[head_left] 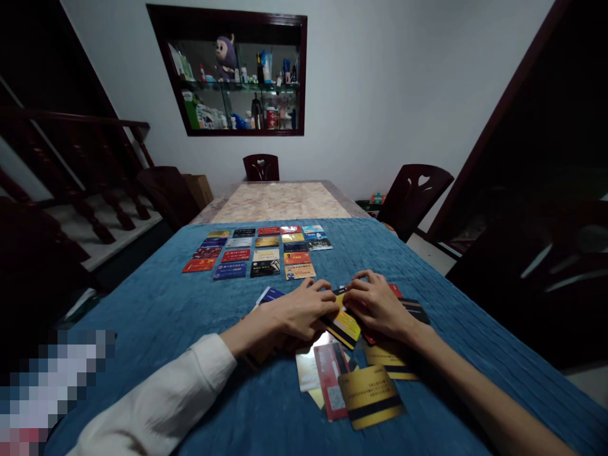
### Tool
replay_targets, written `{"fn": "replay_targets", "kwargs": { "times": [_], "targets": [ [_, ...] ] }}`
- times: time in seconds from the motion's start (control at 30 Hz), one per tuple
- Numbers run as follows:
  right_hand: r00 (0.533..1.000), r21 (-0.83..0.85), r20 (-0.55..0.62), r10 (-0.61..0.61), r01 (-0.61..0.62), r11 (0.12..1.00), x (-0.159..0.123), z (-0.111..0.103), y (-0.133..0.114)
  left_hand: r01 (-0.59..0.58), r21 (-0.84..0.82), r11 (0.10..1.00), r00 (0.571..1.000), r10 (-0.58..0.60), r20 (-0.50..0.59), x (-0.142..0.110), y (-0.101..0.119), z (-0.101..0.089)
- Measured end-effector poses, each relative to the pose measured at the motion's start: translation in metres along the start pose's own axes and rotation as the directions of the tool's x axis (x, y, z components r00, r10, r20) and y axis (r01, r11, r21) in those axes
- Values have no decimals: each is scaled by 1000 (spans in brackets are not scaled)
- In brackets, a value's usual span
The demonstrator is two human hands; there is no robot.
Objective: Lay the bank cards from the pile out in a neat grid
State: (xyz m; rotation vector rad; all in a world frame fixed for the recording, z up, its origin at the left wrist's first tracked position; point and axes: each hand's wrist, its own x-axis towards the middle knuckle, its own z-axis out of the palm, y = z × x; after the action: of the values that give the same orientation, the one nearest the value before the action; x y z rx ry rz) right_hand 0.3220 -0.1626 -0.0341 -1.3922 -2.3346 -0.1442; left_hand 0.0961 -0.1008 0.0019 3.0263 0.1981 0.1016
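A loose pile of plastic cards lies on the blue tablecloth in front of me. My left hand (304, 310) is over the pile, its curled fingers at the left edge of a yellow card (346, 328) with a dark stripe. From the other side, the bent fingers of my right hand (377, 307) close on the same card's upper edge. Some fingertips are hidden. Nearer me, a gold card (372, 396) overlaps a pink card (331, 373). A second gold card (392, 361) sits below my right wrist, and a blue card (270, 295) sticks out beyond my left hand.
Rows of cards (266, 255) are laid out farther up the blue tablecloth (156, 304). Chairs stand around the table, one at the right (418, 196). A wall cabinet (242, 133) holds a plush toy and bottles. A stair railing (76, 117) is at the left.
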Motion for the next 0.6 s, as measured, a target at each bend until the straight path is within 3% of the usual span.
{"fn": "replay_targets", "kwargs": {
  "times": [0.3, 0.6],
  "targets": [
    [1000, 46, -13, 12, -11, 999, -1, -6, -4, 37, -17, 999, 996, -38, -82, -15, -3, -4],
    [997, 150, 53, -57, 48, 988, -2, -22, -33, 82, -121, 989, 990, -94, -104, -21, -9, -6]
  ]
}}
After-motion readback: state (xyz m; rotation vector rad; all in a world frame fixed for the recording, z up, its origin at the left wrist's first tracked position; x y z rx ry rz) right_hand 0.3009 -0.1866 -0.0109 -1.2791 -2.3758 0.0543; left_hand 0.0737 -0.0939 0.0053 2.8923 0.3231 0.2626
